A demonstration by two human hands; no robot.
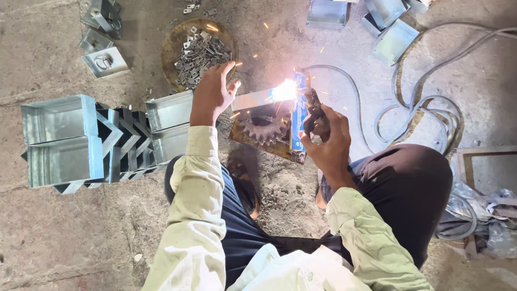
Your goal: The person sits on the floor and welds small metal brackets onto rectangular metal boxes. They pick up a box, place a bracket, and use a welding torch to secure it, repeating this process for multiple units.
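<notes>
Right hand (pixel 328 137) grips welding holder (pixel 312 110), arc just left on metal box (pixel 269 99); left hand (pixel 212 91) spread, nearer its left end.

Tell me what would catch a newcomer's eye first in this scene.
The bright white welding arc at the centre, throwing sparks over the concrete floor. The right hand holds a dark electrode holder to it, while the left hand rests on the metal box being welded, above a rusty toothed sprocket. To the left stand stacked shiny sheet-metal boxes, and above them a round pan of small metal pieces.
</notes>
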